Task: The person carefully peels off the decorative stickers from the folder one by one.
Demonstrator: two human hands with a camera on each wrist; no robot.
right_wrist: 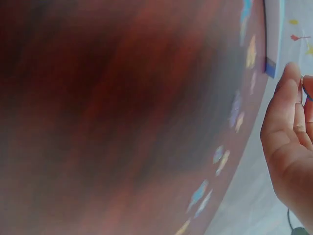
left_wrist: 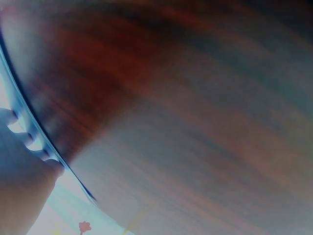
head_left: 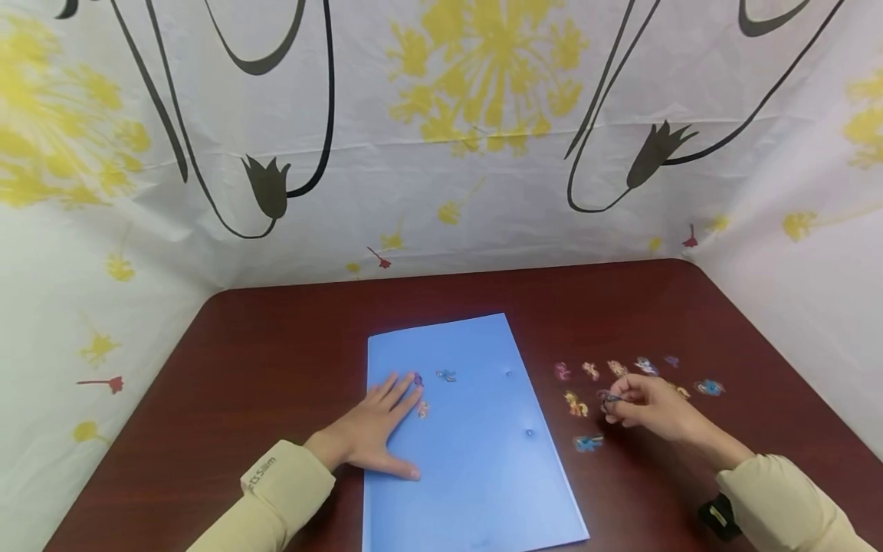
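Observation:
A blue folder (head_left: 476, 475) lies flat on the dark red table, with a few small pony stickers on it, among them a blue one (head_left: 446, 376) and a pale one (head_left: 423, 409). My left hand (head_left: 378, 429) rests on the folder's left side with fingers spread; its fingertips are beside a purple pony sticker (head_left: 418, 379). To the right of the folder, my right hand (head_left: 648, 405) pinches a small dark purple pony sticker (head_left: 607, 398) between thumb and fingers, just above the table. In the right wrist view the right hand (right_wrist: 291, 142) shows at the right edge.
Several more pony stickers lie on the table around the right hand, including an orange one (head_left: 576, 404), a blue one (head_left: 588, 443) and another blue one (head_left: 709, 388). Flower-printed white cloth (head_left: 386, 176) hangs behind the table (head_left: 290, 345) and along its sides.

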